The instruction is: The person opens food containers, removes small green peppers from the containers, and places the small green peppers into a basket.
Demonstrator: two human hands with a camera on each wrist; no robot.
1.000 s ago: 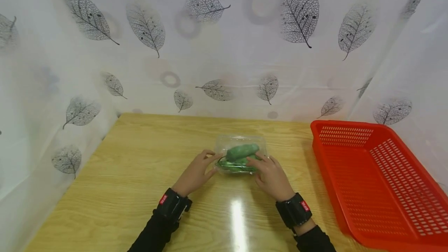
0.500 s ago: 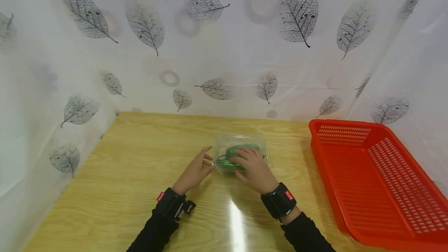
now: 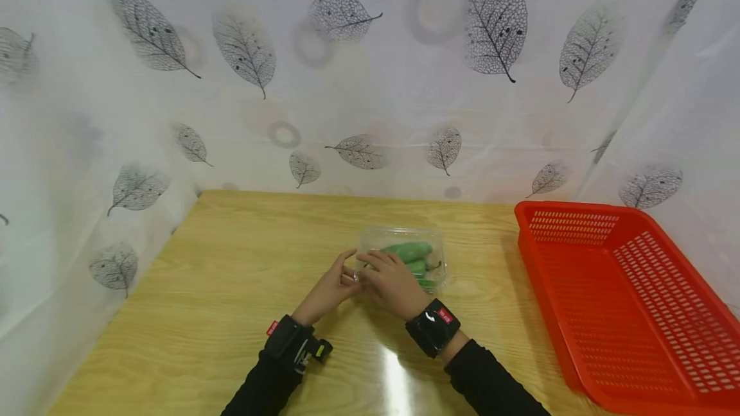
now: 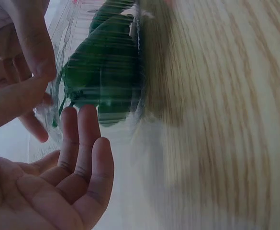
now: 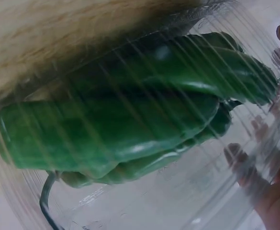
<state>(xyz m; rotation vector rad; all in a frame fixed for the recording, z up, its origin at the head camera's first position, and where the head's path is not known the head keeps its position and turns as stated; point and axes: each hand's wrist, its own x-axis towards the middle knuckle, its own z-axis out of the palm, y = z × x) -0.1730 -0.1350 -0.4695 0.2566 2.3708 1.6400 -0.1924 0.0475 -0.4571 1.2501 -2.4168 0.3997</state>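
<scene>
A clear plastic clamshell box stands on the table with several green peppers in it; ribbed plastic covers them in both wrist views. My left hand is at the box's left end, thumb forward and the other fingers loosely bent, as the left wrist view shows. My right hand reaches over from the right and hides the box's front left corner. Its fingertips are right at the rim, close to my left thumb.
A red plastic basket with slotted walls stands on the right side of the wooden table. Behind the table hangs a white sheet printed with grey leaves. Black bands are strapped on both wrists.
My right hand has moved left across the box, from its right side over the peppers to the left end. My left hand has stayed near that end, its fingers shifting slightly.
</scene>
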